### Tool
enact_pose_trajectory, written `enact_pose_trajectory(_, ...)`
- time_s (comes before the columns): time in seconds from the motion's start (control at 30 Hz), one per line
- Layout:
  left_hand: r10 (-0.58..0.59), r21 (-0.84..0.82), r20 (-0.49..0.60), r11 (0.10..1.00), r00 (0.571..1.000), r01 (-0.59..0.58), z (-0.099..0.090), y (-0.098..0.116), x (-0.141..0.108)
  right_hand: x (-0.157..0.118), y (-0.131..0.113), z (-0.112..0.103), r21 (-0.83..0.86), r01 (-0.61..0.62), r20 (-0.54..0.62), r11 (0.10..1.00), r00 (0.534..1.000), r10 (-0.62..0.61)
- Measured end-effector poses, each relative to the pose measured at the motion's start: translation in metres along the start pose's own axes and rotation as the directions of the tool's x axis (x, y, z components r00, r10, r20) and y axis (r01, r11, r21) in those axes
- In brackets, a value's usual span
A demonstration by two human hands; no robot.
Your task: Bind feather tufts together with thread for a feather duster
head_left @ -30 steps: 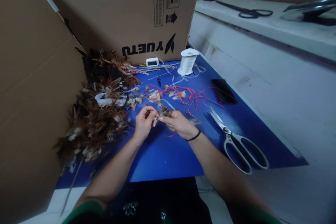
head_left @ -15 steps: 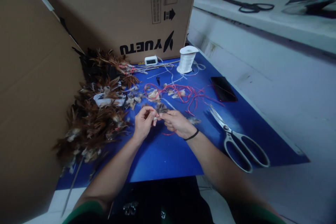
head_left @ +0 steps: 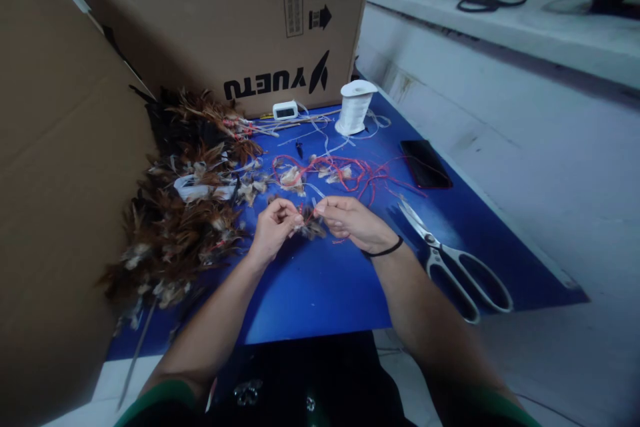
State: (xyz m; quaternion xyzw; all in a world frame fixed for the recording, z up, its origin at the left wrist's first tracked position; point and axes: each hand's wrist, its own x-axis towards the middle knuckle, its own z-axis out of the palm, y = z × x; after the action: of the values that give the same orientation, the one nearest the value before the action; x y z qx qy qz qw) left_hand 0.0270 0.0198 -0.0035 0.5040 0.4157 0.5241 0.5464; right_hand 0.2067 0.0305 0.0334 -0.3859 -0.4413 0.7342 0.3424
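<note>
Scissors [head_left: 434, 245] lie right; feathers [head_left: 185, 233] heap left, seemingly against cardboard [head_left: 60, 180].

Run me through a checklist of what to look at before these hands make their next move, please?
1. Left hand closed on the feather tuft: ok, fingertips pinched at its edge.
2. Right hand holding the red strand: ok, pinched, with the strand running between both hands.
3. Strand tight around the tuft: cannot tell, too small and partly hidden by fingers.
4. Loose red strings untangled: not ok, they lie jumbled beyond the hands.
5. Scissors away from the fingers: ok, lying to the right of the right hand.
6. White spool upright: ok, standing towards the back.
</note>
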Motion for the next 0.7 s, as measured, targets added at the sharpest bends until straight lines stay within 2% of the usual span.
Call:
enact_pose_trajectory(0.2,-0.048,0.147,0.054,0.988,0.997,0.039,0.0024,0.0055,-0.0033,-0.0017,-0.0019,-0.0024,0.007,0.019,0.006,1.0,1.0,-0.019)
enact_pose_trajectory(0.57,-0.103,0.271,0.169,0.961,0.98,0.054,0.0077,0.0057,-0.0076,-0.0016,0.0019,0.0037,-0.046,0.038,0.028,0.998,0.999,-0.037)
enact_pose_trajectory(0.7,-0.132,0.197,0.155,0.975,0.979,0.101,0.0079,0.0053,-0.0068,-0.0022,-0.0022,0.0042,0.068,0.172,-0.007,0.983,0.985,-0.171)
